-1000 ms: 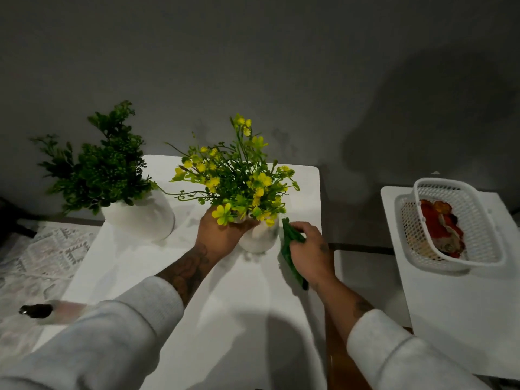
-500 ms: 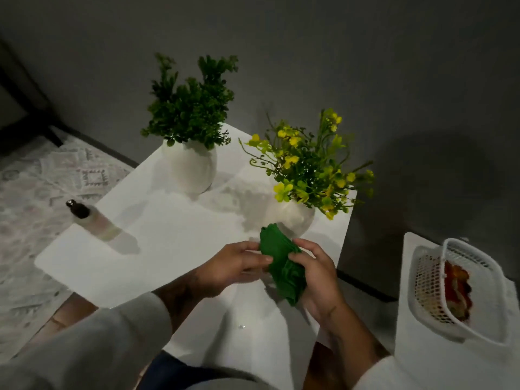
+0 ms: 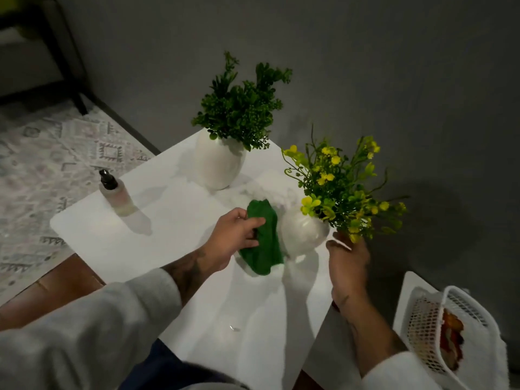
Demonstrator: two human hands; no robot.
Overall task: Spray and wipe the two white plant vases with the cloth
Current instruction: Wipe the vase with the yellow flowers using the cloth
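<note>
Cloth (image 3: 264, 250) pinched in left hand (image 3: 231, 235), just beside yellow-flowered vase (image 3: 301, 235)

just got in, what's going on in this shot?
A person is wiping vases at a white table. The left hand holds a green cloth against the side of the yellow-flower vase. The right hand is at the vase's other side, under the blooms, but it is too blurred to confirm contact. The spray bottle stands untouched near the table's left edge, and the green-leaf vase stands farther back.

A home room: patterned rug (image 3: 42, 153), white table (image 3: 118, 240), decorative plants (image 3: 242, 108).
</note>
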